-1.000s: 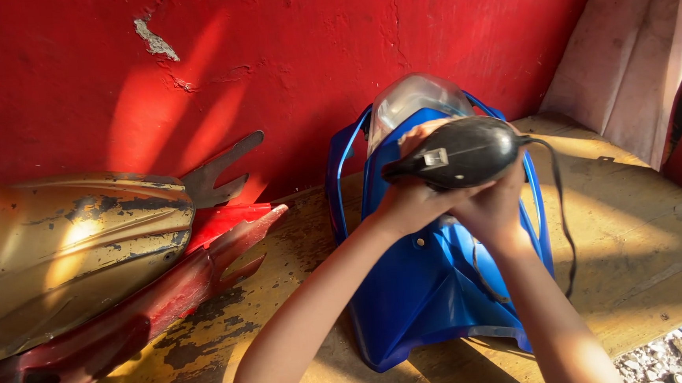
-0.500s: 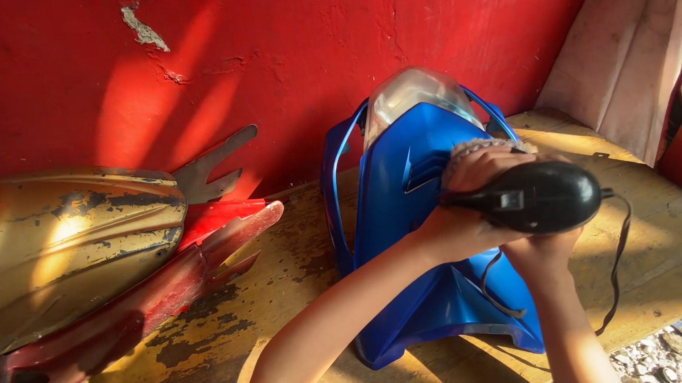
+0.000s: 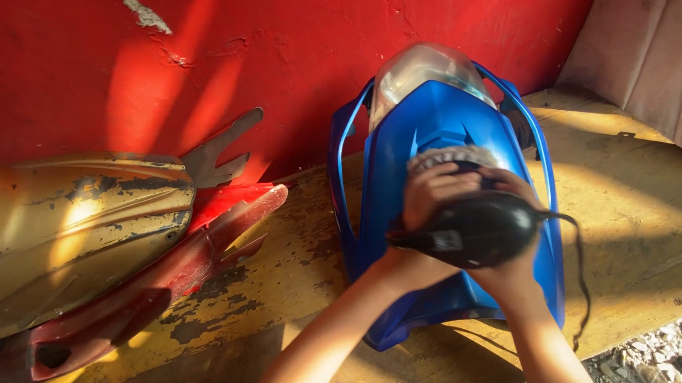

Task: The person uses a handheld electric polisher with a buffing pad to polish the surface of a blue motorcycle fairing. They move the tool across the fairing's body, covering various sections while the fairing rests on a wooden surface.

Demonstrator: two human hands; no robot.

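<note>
Both hands — left hand (image 3: 428,198) and right hand (image 3: 515,271) — grip the black polisher (image 3: 470,231), its pad on the blue motorbike cover (image 3: 431,123) — mid-panel; remaining work looks unclear.

You have no packages, signs or screens in front of you. The only label is a small pale rectangular sticker (image 3: 446,240) on the side of the black power tool (image 3: 477,229), near the end where it narrows; it is light grey on the dark housing.
</note>
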